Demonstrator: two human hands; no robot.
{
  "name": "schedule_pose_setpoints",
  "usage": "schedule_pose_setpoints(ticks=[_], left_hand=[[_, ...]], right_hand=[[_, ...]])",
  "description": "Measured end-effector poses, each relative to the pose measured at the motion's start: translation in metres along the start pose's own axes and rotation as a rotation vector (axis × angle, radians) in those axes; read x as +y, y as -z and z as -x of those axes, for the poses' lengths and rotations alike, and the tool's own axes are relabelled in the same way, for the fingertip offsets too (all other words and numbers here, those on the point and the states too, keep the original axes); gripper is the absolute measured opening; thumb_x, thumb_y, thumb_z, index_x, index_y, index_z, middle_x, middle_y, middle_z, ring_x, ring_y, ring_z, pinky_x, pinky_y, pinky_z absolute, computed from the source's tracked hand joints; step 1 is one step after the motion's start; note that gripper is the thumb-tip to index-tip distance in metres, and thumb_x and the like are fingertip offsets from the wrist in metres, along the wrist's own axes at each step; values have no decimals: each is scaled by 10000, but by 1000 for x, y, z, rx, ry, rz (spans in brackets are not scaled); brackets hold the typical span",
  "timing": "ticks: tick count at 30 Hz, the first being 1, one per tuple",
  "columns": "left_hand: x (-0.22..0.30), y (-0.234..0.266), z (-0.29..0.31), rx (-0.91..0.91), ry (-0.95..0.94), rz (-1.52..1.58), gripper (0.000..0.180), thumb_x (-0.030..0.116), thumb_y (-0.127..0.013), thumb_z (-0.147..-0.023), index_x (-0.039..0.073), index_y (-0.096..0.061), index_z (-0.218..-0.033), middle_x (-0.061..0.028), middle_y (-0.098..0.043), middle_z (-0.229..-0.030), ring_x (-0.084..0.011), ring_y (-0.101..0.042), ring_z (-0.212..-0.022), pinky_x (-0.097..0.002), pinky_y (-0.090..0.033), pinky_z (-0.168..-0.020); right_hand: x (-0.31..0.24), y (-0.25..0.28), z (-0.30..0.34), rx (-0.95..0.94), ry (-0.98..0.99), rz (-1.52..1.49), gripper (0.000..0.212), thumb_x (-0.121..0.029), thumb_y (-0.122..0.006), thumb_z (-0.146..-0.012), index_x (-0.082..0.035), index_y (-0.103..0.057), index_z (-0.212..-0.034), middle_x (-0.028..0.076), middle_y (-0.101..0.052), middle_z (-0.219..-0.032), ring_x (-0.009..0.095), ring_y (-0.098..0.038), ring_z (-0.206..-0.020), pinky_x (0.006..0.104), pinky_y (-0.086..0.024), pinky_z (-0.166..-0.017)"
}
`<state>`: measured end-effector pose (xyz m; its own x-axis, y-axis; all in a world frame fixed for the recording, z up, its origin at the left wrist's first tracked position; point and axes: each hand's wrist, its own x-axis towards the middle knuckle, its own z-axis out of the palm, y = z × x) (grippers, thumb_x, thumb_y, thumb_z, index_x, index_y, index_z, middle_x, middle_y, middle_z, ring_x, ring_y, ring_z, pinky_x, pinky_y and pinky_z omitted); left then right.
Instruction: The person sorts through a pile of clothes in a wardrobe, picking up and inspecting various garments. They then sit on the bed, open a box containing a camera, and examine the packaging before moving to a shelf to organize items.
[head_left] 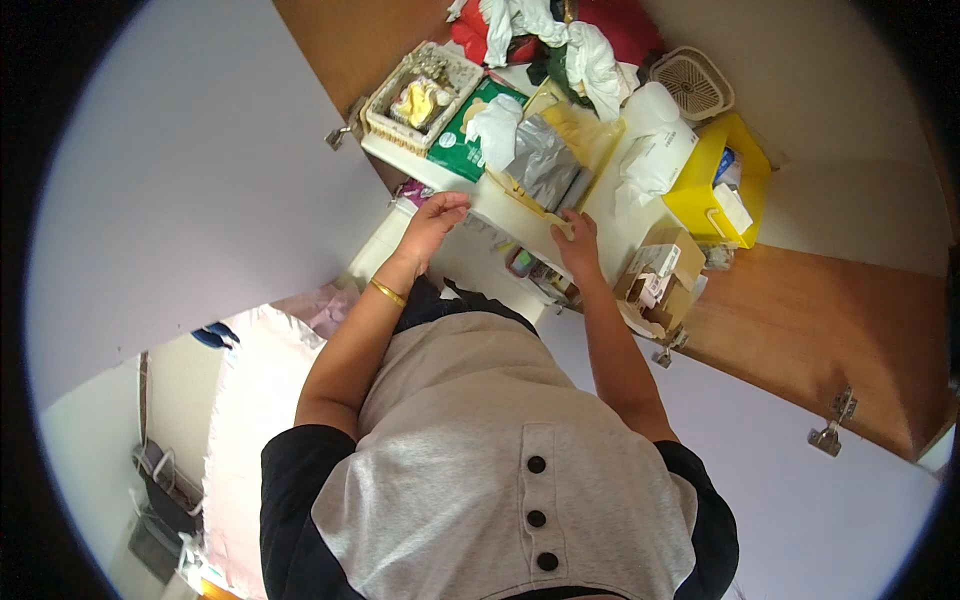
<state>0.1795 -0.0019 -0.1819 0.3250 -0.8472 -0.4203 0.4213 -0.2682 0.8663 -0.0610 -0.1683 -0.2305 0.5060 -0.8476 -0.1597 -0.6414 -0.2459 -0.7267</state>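
A yellow open box (602, 165) stands tilted at the shelf's front, with crumpled grey plastic bags (545, 165) inside. At its near right corner, my right hand (577, 243) has thumb and fingers closed on the rim. My left hand (437, 222), a gold bangle at its wrist, hovers by the shelf's front edge, left of the box. Its fingers are bent together toward the thumb; whatever may be between them is hidden. A white crumpled bag (495, 130) lies on a green flat package (458, 150) beyond the left hand.
A patterned basket (455, 68) with small things sits at the shelf's left. To the right are a white package (658, 158), a yellow bin (748, 165), and an open cardboard box (680, 265). Open cabinet doors (190, 180) flank me. Below the shelf is a compartment with small items (540, 270).
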Motion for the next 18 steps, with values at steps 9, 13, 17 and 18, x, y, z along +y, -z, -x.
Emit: schedule_pose_setpoints(ticks=[9,13,17,18], left_hand=[[-68,-37,29,10,90,-187,258,97,-552,-864,34,-563,-1114,-42,-585,-1055,-149,-529,-981,-271,-399,-899],[-104,-65,25,-139,57,-491,331,255,-620,-805,63,-591,-1072,-112,-637,-980,-242,-602,-908,-354,-475,-781],[-107,-91,23,-322,-103,-807,324,278,-614,-808,71,-595,-1057,-127,-645,-944,-278,-612,-882,-379,-475,-765],[-114,-94,24,-326,-105,-781,320,263,-606,-806,68,-596,-1060,-139,-644,-948,-281,-612,-888,-382,-474,-768]], right_hand=[[-115,-12,66,-79,638,-69,383,-177,-643,-793,-62,-546,-1145,163,-461,-1237,323,-420,-1161,427,-328,-981],[-217,-24,128,-794,1012,-466,259,-144,-655,-787,-72,-624,-1034,98,-573,-1098,255,-542,-1033,366,-436,-894],[-259,-46,169,-1063,1352,-620,292,-231,-660,-803,-96,-608,-1057,62,-579,-1085,235,-558,-1003,365,-456,-874],[-255,-48,170,-1009,1366,-584,307,-253,-665,-792,-98,-605,-1050,61,-582,-1073,233,-561,-999,366,-461,-864]])
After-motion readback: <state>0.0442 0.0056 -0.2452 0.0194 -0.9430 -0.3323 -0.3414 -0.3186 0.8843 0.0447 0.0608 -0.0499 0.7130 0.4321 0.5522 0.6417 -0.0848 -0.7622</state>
